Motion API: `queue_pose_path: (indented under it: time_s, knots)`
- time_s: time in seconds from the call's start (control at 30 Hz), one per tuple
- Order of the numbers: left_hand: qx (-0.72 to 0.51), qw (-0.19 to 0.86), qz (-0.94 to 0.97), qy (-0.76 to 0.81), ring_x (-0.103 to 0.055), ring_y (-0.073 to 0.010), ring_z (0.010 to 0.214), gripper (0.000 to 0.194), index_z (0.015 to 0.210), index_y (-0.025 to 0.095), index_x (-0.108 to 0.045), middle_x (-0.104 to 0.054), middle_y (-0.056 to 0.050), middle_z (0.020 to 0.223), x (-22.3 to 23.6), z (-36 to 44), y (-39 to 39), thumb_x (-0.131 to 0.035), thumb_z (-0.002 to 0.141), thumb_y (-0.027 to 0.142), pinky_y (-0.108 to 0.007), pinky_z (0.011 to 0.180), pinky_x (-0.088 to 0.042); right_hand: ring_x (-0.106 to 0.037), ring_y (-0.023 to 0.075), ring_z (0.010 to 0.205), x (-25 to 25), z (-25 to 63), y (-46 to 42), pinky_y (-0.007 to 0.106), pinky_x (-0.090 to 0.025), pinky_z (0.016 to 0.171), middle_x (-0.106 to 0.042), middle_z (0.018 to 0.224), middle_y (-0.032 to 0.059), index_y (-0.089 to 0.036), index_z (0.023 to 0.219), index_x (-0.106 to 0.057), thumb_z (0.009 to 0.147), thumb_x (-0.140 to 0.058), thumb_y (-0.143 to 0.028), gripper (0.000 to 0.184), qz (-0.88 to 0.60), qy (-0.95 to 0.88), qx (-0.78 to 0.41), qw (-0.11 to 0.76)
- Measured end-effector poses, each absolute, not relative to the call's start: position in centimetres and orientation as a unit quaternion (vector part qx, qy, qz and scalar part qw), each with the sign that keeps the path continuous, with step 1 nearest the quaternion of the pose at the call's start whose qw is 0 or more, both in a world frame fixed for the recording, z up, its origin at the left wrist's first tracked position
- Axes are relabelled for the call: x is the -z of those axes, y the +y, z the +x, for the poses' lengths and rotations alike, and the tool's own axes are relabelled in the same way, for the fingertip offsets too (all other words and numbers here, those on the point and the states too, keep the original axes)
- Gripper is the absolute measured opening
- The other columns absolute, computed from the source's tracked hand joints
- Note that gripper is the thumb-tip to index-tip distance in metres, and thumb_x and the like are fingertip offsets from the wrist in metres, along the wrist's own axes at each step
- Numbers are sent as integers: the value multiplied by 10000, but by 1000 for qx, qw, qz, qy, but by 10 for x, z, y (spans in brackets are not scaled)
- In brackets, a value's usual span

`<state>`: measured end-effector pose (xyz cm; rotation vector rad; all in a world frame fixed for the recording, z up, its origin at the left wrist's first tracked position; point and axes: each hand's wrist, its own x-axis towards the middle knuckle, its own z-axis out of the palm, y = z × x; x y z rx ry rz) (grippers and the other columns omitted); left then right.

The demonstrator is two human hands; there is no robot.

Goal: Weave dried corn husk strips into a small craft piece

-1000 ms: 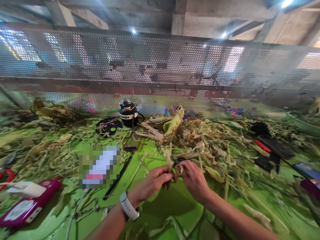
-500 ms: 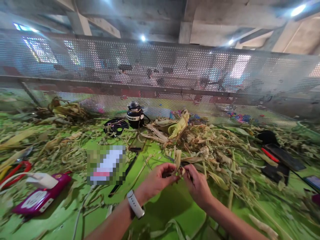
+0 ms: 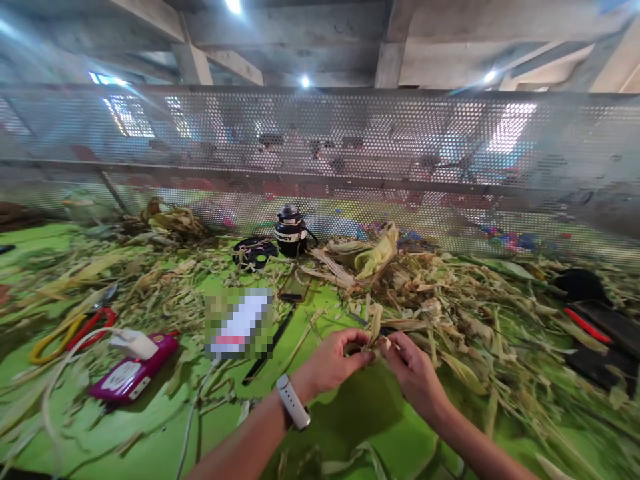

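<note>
Between the fingertips of both my hands is a pale, dry strip of corn husk (image 3: 373, 321), upright and slightly curled. My left hand (image 3: 334, 360), with a white band on its wrist, pinches the lower part of the strip. Close beside it, my right hand (image 3: 414, 370) is closed, thumb against fingers, at a small pale bit by the strip's base; the exact grip is partly hidden. Just beyond the hands lies a heap of dried husks (image 3: 430, 293) with a larger yellow-green husk (image 3: 379, 257) on top. All this rests on the green table (image 3: 350, 427).
At left are a purple power strip (image 3: 133, 373) with a white plug and red- and yellow-handled scissors (image 3: 95, 327). A blurred-out phone-like object (image 3: 243, 323), a black stick (image 3: 267, 350) and a black jug (image 3: 290, 233) lie centre-left. A perforated metal screen (image 3: 320, 133) stands behind; people are beyond it.
The camera view has turned left, so everything sits further right. My hands remain together at the husk strip, with the right hand's fingers a little further from the left.
</note>
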<state>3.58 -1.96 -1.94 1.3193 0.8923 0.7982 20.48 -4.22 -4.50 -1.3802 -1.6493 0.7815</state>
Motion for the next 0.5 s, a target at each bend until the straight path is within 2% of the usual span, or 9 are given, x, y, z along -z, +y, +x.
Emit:
queue_pose_path:
  time_s: [0.1,0.17,0.23,0.33,0.4,0.5]
  knots:
    - [-339,652,535,418,-571,-131,657,300,863,161,-593,-619,-26,828,20,35,-18,-706,649,339,-226,536,-422,-372,101,444,42,204,-42,196,-284,408,-385,493,-67,-187,765,-521,845,-476,-476,303,-555,-670,-299,391]
    - [-348,653,509,440,-588,-133,645,301,872,171,-565,-615,-24,832,19,33,-17,-692,653,333,-202,474,-403,-426,104,465,41,204,-43,191,-322,428,-454,515,-54,-187,761,-535,841,-505,-434,262,-549,-694,-271,379]
    - [-373,634,492,465,-592,-129,652,282,884,175,-550,-614,-19,826,16,31,-14,-670,665,307,-185,452,-395,-490,112,517,39,204,-43,194,-376,479,-535,578,-27,-186,732,-553,862,-491,-379,241,-536,-722,-239,366]
    - [-396,606,488,489,-585,-114,637,272,906,173,-547,-608,-29,904,13,27,-11,-650,674,273,-180,437,-386,-536,129,562,37,206,-45,213,-416,530,-571,612,4,-187,705,-587,896,-442,-306,268,-511,-772,-152,347]
    - [-397,591,498,494,-585,-116,626,291,928,176,-537,-604,-27,900,14,25,-10,-648,676,271,-186,437,-382,-559,148,619,34,208,-47,235,-437,571,-594,668,30,-189,778,-625,896,-436,-254,232,-482,-810,-65,328]
    - [-382,579,530,488,-563,-120,605,294,928,176,-534,-597,3,765,18,24,-10,-653,683,288,-193,465,-390,-578,175,729,28,210,-50,275,-463,646,-631,800,66,-203,919,-638,868,-462,-193,184,-432,-845,58,310]
